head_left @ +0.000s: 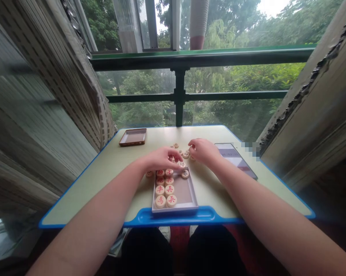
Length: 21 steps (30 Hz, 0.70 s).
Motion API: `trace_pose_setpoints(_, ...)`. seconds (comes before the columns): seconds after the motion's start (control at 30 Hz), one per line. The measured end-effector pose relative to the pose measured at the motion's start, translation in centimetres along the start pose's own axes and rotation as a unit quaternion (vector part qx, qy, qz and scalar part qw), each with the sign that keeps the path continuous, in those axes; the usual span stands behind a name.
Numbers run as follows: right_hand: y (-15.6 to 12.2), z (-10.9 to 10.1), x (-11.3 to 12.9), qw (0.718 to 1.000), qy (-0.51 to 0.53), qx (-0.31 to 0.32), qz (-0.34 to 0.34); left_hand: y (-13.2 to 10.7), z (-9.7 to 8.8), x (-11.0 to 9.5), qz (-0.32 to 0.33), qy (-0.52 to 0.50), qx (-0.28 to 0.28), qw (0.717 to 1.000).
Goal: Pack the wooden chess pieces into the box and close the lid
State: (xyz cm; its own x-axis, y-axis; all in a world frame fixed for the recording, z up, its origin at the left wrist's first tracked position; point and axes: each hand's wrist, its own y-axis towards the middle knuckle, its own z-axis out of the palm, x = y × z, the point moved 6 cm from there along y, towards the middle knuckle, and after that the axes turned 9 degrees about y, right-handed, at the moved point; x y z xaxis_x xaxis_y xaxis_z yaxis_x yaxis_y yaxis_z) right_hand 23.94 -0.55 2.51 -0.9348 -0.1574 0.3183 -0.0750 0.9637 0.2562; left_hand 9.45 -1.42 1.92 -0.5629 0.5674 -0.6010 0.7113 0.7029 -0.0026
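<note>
A shallow white box (pixel 190 197) lies near the front edge of a small blue-rimmed table (pixel 89 180). Round wooden chess pieces with red characters (pixel 165 189) fill its left side in two columns. My left hand (pixel 161 158) hovers over the far end of the box, fingers curled, fingertips on a piece at the rim (pixel 182 165). My right hand (pixel 203 150) rests just beyond, fingers bent over loose pieces (pixel 186 154) scattered on the table. What either hand holds is hidden.
A brown box lid (pixel 132 137) lies at the table's far left. A phone (pixel 236 159) lies on the right side. A green railing (pixel 178 96) and window stand behind the table. Woven blinds (pixel 46 96) flank both sides.
</note>
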Motion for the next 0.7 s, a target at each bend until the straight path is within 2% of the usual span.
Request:
trace_pose_setpoints(0.2, 0.1, 0.3, 0.4, 0.999, 0.022, 0.036, -0.034, 0.0, 0.6, -0.5, 0.020, 0.007, 0.036, 0.999)
trace_pose_setpoints(0.37, 0.1, 1.7, 1.2, 0.985, 0.034, 0.057, -0.157, -0.1, 0.7, -0.8, 0.024, 0.030, 0.051, 0.998)
trace_pose_setpoints(0.43, 0.0, 2.5, 1.4, 0.979, 0.034, 0.080, -0.183, -0.1, 0.8, -1.2, 0.038, 0.036, 0.052, 0.997)
trace_pose_setpoints(0.7, 0.1, 3.1, 1.1, 0.983, 0.052, 0.089, -0.153, 0.0, 1.6, -0.9, 0.025, 0.021, 0.062, 0.998)
